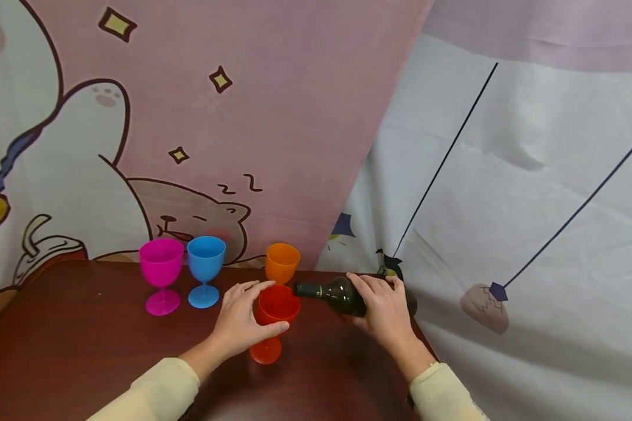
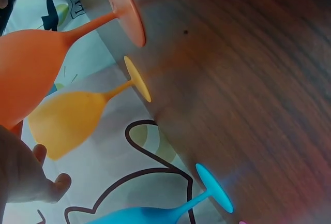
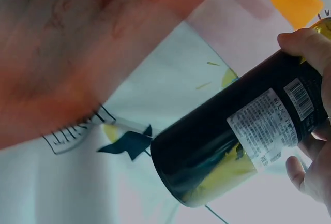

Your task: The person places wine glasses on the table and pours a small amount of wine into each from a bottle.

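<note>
My left hand [image 1: 242,318] curves round the bowl of a red goblet [image 1: 278,307], thumb on the near side and fingers toward the far rim. In the left wrist view the red goblet [image 2: 31,69] stands on its round foot, and some fingertips [image 2: 62,181] are apart from it. My right hand [image 1: 384,310] grips a dark wine bottle [image 1: 342,296] lying nearly level in the air, its mouth at the goblet's right rim. White printed label and barcode show on the bottle [image 3: 207,136] in the right wrist view. No liquid is visible.
An orange goblet [image 1: 282,263] stands just behind the red one. Farther left are a blue goblet [image 1: 206,260] and a magenta goblet [image 1: 161,263]. All stand on a dark brown table [image 1: 100,351], backed by a printed cloth [image 1: 295,117] with cartoon bears.
</note>
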Action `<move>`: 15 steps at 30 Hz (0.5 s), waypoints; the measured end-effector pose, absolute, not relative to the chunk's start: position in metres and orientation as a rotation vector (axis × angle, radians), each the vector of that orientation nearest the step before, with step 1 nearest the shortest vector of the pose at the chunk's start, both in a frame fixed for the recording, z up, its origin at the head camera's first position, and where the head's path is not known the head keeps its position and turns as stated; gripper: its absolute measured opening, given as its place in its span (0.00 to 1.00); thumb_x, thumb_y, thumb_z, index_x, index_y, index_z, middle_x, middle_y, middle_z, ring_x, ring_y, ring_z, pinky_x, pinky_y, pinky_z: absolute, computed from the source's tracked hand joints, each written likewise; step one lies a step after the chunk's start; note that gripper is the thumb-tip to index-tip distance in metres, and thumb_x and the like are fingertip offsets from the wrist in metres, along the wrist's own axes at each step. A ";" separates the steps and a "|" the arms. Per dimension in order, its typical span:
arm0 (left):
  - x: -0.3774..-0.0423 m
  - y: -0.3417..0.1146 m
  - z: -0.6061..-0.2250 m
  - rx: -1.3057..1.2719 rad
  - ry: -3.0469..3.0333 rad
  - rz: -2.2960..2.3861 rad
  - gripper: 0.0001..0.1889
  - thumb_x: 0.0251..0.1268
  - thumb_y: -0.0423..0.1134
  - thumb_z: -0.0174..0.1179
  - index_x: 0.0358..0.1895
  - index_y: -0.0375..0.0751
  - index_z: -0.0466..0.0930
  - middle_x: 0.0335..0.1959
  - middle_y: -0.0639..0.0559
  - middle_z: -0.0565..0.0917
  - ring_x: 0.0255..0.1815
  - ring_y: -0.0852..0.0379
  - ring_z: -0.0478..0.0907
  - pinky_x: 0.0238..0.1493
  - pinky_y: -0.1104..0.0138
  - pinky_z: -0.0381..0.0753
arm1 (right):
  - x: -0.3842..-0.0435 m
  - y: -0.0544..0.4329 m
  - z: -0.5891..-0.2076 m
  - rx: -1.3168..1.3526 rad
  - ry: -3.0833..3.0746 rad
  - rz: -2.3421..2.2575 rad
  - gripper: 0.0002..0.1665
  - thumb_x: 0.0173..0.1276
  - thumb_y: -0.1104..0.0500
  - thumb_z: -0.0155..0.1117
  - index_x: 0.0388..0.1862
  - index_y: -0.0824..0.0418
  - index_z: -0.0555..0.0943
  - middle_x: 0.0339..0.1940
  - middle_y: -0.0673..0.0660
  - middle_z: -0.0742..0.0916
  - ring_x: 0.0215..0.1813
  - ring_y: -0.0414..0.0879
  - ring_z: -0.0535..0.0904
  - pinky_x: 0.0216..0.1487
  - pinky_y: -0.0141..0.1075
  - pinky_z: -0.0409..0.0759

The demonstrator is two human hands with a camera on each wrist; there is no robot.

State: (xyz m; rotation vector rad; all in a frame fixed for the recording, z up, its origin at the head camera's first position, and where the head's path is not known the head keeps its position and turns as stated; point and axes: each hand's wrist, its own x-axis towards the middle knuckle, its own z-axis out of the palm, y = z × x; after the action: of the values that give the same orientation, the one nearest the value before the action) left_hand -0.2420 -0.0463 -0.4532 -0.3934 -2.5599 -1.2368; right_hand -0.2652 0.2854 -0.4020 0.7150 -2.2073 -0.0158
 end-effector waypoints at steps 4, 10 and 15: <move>-0.241 -0.044 -0.453 -0.384 -2.556 -1.261 0.48 0.48 0.66 0.80 0.75 0.56 0.76 0.74 0.43 0.79 0.79 0.36 0.65 0.79 0.30 0.60 | -0.265 0.283 -0.393 0.744 -2.169 -0.051 0.57 0.34 0.43 0.95 0.68 0.50 0.83 0.54 0.55 0.91 0.53 0.56 0.89 0.60 0.63 0.77; -0.241 -0.043 -0.452 -0.379 -2.550 -1.268 0.47 0.48 0.65 0.80 0.74 0.55 0.76 0.73 0.44 0.80 0.77 0.38 0.67 0.77 0.32 0.64 | -0.263 0.280 -0.380 0.753 -2.127 -0.154 0.51 0.40 0.49 0.92 0.68 0.49 0.84 0.52 0.56 0.90 0.52 0.56 0.89 0.60 0.63 0.78; -0.241 -0.044 -0.452 -0.386 -2.534 -1.258 0.47 0.47 0.64 0.81 0.74 0.55 0.77 0.71 0.46 0.82 0.75 0.40 0.69 0.76 0.34 0.64 | -0.260 0.276 -0.372 0.754 -2.130 -0.205 0.45 0.49 0.66 0.84 0.69 0.48 0.83 0.54 0.58 0.90 0.55 0.57 0.89 0.61 0.63 0.77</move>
State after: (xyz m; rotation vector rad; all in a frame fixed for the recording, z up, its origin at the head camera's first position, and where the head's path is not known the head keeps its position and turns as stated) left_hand -0.2409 -0.0436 -0.4523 -0.3862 -2.5341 -1.2578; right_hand -0.2602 0.2764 -0.3718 0.7542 -2.1300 -0.2053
